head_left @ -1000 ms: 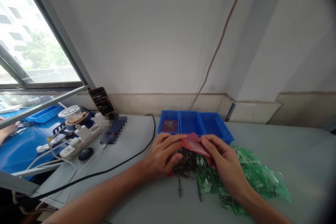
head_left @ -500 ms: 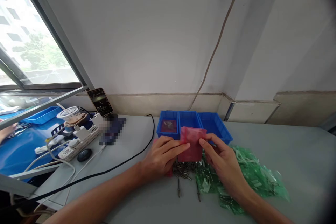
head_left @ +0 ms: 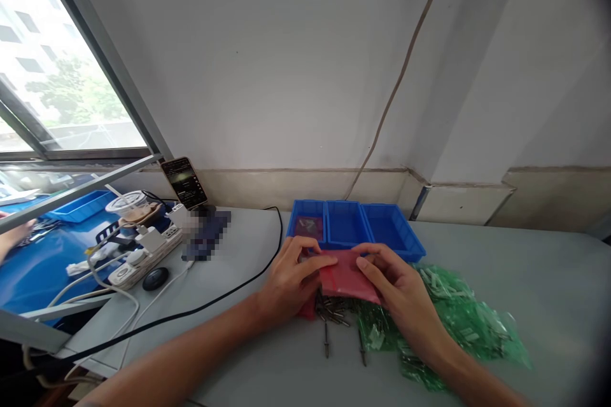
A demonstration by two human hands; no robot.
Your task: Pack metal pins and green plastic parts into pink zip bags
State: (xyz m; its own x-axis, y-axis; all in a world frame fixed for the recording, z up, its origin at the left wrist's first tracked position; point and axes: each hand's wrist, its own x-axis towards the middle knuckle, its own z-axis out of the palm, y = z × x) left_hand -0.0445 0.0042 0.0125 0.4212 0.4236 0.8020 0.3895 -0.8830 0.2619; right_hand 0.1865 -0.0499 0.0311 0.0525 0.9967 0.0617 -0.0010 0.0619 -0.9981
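A small pink plastic bag point(head_left: 351, 276) is stretched between both hands above the table. My left hand point(head_left: 294, 276) pinches its left side, and my right hand point(head_left: 394, 276) grips its right side with thumb and fingers. Below the bag lies a pile of small metal rivet-like pins point(head_left: 334, 313). Two longer pins lie apart toward me, one of them a loose pin point(head_left: 327, 340). More pink plastic point(head_left: 308, 308) shows partly under my left hand. Green plastic bags point(head_left: 470, 315) with parts inside spread beside and under my right wrist.
Behind my hands stand three joined blue bins point(head_left: 348, 222); the left one holds a pink bag point(head_left: 309, 227). A black cable point(head_left: 210, 305) crosses the table at left. A phone point(head_left: 184, 182), a power strip point(head_left: 147, 254) and a black mouse-like object point(head_left: 155, 278) are farther left. Another person's hand point(head_left: 16, 235) shows beyond the frame.
The pink bag has tipped from upright to flatter and come slightly lower, with its near edge tilted toward me. Both hands keep hold of its sides.
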